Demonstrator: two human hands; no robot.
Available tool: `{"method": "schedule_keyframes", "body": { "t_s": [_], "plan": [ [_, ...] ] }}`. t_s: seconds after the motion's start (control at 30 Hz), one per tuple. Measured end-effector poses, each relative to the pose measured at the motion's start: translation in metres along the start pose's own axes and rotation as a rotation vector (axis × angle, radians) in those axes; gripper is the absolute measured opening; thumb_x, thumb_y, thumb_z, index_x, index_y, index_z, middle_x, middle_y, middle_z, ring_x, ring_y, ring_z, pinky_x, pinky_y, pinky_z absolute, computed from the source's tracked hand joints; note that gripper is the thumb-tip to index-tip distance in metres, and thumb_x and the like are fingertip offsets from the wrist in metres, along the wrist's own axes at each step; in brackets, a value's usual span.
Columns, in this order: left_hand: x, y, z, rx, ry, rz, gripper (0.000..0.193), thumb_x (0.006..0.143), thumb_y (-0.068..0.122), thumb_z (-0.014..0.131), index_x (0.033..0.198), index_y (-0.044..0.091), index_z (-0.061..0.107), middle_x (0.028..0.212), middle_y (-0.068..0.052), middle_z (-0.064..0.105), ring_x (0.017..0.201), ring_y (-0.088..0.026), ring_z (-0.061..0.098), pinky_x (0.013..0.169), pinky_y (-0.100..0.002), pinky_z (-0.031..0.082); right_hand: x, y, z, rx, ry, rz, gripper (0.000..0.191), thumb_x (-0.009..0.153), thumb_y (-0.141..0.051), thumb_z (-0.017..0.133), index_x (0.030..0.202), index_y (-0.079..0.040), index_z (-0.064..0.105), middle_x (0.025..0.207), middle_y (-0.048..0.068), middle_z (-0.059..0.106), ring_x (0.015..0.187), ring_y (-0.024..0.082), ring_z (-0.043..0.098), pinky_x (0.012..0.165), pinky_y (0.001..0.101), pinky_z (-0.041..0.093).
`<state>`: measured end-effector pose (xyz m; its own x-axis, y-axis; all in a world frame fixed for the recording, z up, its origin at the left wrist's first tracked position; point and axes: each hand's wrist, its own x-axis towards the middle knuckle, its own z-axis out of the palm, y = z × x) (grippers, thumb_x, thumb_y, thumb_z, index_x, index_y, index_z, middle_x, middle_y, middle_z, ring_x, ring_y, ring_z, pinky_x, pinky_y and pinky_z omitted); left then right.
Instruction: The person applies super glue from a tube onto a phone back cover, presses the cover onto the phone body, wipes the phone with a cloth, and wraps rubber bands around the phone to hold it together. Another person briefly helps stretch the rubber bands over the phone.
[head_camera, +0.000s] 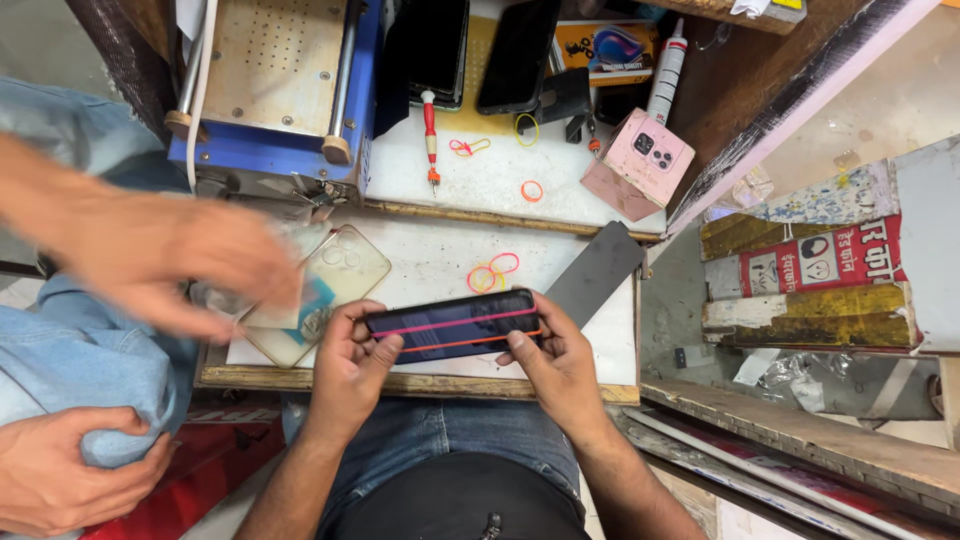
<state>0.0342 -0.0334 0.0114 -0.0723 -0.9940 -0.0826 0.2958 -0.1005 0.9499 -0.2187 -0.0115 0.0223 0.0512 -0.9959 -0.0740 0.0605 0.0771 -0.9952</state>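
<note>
Phone (455, 325) with two rubber bands (450, 333) already stretched along it is pinched at its ends by left hand (345, 365) and right hand (555, 365); more bands (492, 272) wait on the surface (440, 255).

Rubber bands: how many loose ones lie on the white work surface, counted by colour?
Counting only loose rubber bands on the white work surface, not the ones around the phone:
Yellow: 2
Orange: 1
Pink or red: 3
Total: 6, though overlapping bands make this approximate.
</note>
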Motion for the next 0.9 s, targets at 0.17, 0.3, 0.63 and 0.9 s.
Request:
{"method": "schedule_keyframes", "body": {
  "t_s": [0.17, 0.3, 0.63, 0.9],
  "plan": [
    [0.0, 0.026, 0.003, 0.555, -0.376, -0.16, 0.037, 0.085, 0.019, 0.075, 0.117, 0.004, 0.064, 0.095, -0.006, 0.078, 0.082, -0.015, 0.076, 0.073, -0.032, 0.06, 0.006, -0.01, -0.015, -0.066, 0.064, -0.067, 0.05, 0.097, -0.002, 0.069, 0.144, 0.004, 0.053, 0.121, 0.01, 0.071, 0.104, 0.012, 0.068, 0.087, 0.0284, 0.057],
    [-0.002, 0.045, 0.032, 0.559, -0.634, -0.091, 0.042, 0.089, 0.028, 0.077, 0.12, 0.003, 0.062, 0.092, -0.01, 0.076, 0.084, -0.016, 0.073, 0.074, -0.034, 0.058, 0.013, -0.021, -0.014, 0.045, 0.043, -0.005, 0.06, 0.094, -0.003, 0.07, 0.149, -0.003, 0.046, 0.095, 0.006, 0.073, 0.087, 0.01, 0.068, 0.081, 0.0255, 0.057],
    [0.005, 0.0, 0.041, 0.016, -0.338, -0.366, 0.027, 0.098, 0.015, 0.063, 0.121, 0.002, 0.059, 0.084, -0.005, 0.071, 0.067, -0.01, 0.066, 0.058, -0.025, 0.054, 0.032, -0.044, 0.007, -0.446, -0.183, 0.066, 0.056, 0.092, -0.007, 0.07, 0.145, -0.011, 0.052, 0.088, 0.0, 0.07, 0.068, 0.004, 0.058, 0.061, 0.0213, 0.048],
    [0.022, 0.008, 0.031, -0.064, -0.031, -0.413, 0.039, 0.096, 0.008, 0.059, 0.131, 0.002, 0.045, 0.09, -0.007, 0.072, 0.074, -0.016, 0.075, 0.063, -0.03, 0.061, 0.048, -0.027, -0.033, -0.419, 0.192, -0.165, 0.028, 0.11, -0.023, 0.051, 0.092, -0.003, 0.058, 0.077, 0.004, 0.066, 0.069, 0.008, 0.06, 0.062, 0.024, 0.05]
  ]
}}
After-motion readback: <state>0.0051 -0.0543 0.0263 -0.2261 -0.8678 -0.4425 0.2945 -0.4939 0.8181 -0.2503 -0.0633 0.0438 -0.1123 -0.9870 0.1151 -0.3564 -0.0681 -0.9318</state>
